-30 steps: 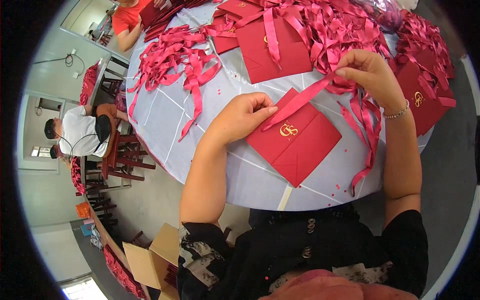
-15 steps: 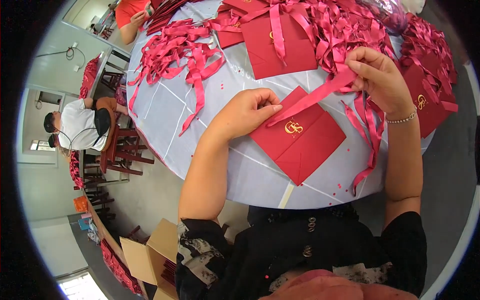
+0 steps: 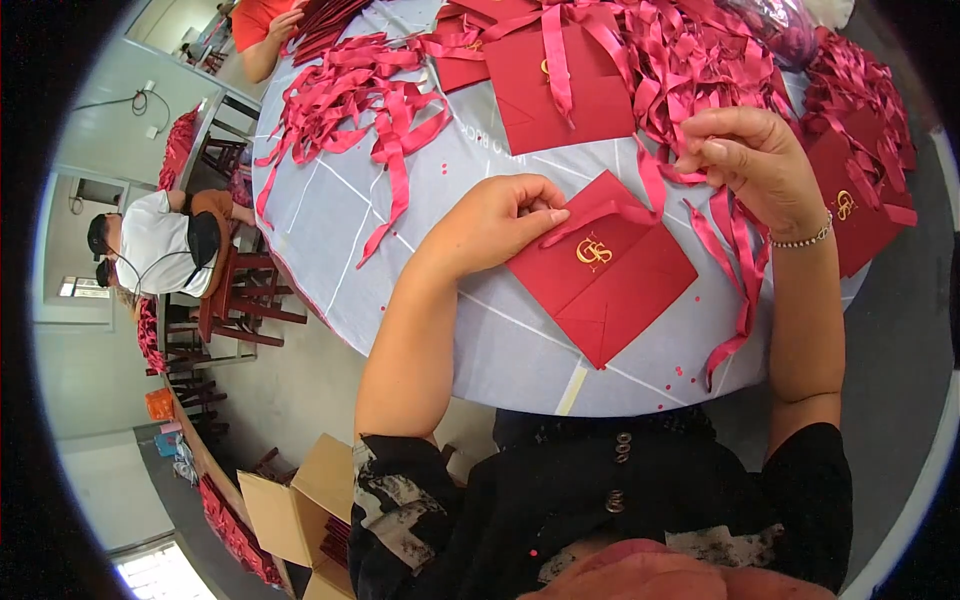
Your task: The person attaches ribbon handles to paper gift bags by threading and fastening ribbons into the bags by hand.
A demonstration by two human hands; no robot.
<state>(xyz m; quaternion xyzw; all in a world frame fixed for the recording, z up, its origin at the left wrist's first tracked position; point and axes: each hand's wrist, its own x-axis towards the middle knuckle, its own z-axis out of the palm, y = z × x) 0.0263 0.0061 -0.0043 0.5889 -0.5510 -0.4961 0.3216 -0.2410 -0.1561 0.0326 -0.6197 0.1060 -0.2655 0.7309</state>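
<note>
A flat red paper envelope or bag (image 3: pixel 625 280) with a gold emblem lies on the table right before me. My left hand (image 3: pixel 510 222) is closed on its upper left edge, thumb on top, at the end of a red satin ribbon (image 3: pixel 610 210). That ribbon crosses the envelope's upper part, then curves up off its right side. Above and to the right, my right hand (image 3: pixel 745 165) is raised with fingers curled and the thumb apart from the forefinger; I see nothing held in it. Beside it, more loose ribbon (image 3: pixel 735 260) trails toward the table's near edge.
Heaps of red ribbon (image 3: pixel 690 75) and another red envelope (image 3: pixel 560 95) cover the far side of the round grey-clothed table (image 3: pixel 410 300). More envelopes (image 3: pixel 850 200) lie at the right. An open cardboard box (image 3: pixel 290 510) is at lower left. A person in orange (image 3: pixel 258 35) works across.
The ribbon was stretched taut between both hands; now its right end has left my right hand and hangs slack. My right hand has shifted slightly down, its fingers parted.
</note>
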